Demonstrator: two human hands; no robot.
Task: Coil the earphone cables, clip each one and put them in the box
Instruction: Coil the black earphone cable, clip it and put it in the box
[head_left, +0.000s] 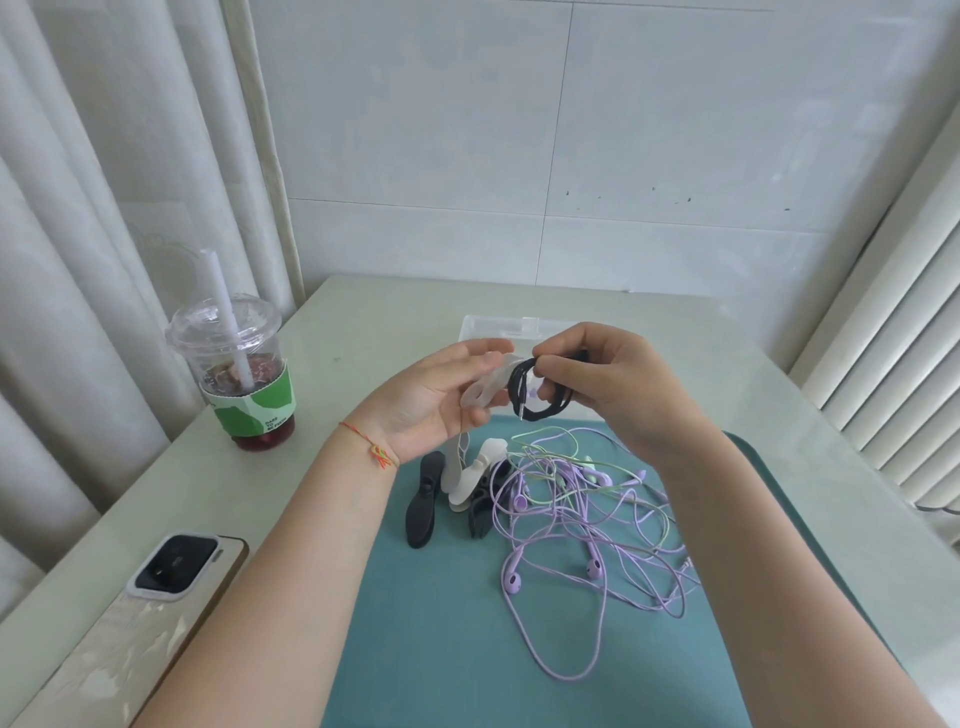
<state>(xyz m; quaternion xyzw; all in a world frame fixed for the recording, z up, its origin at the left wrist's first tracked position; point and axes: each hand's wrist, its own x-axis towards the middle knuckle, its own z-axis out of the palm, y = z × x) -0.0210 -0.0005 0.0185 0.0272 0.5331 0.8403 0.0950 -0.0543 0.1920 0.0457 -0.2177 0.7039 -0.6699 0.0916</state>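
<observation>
**Black cable coiled in the right hand, clip ready in the left**

Head view: both hands are raised above the bench (363, 322), meeting just in front of the clear plastic box (498, 326) that sits at the far edge of the teal mat (441, 623). The right hand (605, 382) has its fingers curled, pinching the top of a coiled black earphone cable (540, 391); the loops hang below the fingertips and the metal plug points downward at the coil's left side. The left hand (439, 400) is turned palm up with the fingers loosely bent, holding a translucent white clip (485, 387) that touches the left side of the black coil. A red and orange thread bracelet (371, 447) circles the left wrist.

On the mat below the hands lies a small heap of spare clips (457, 491), some black and some white, lying against one another. Just to their right is a loose tangle of purple and pale green earphone cables (582, 519), with several purple earbuds showing among the strands; how many sets are there cannot be told.

Off the mat, on the left of the bench, stands a lidded plastic cup (241, 371) with a straw, a green sleeve and dark red drink. A phone (156, 613) lies face down near the front left corner.
</observation>
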